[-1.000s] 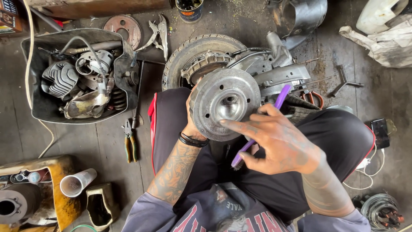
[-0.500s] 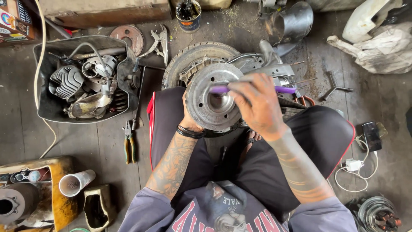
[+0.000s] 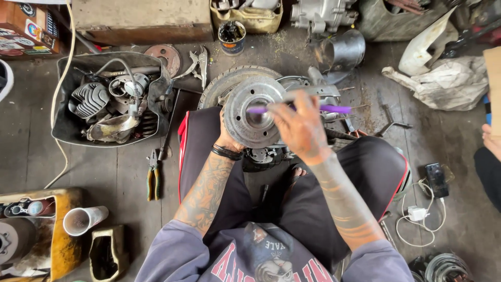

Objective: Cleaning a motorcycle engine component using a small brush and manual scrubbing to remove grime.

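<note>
Left hand (image 3: 228, 137) cradles drum (image 3: 254, 111); right hand (image 3: 300, 128) grips brush (image 3: 334, 109).

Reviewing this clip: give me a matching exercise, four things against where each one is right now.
Things:
1. purple-handled tool
2. round metal drum
3. pliers
4. phone

Places:
A. on the floor, by a white charger cable
B. in the right hand, across the drum's face
C. on the floor below the black tub of parts
D. propped up by the left hand

Pairs: 1-B, 2-D, 3-C, 4-A
</note>
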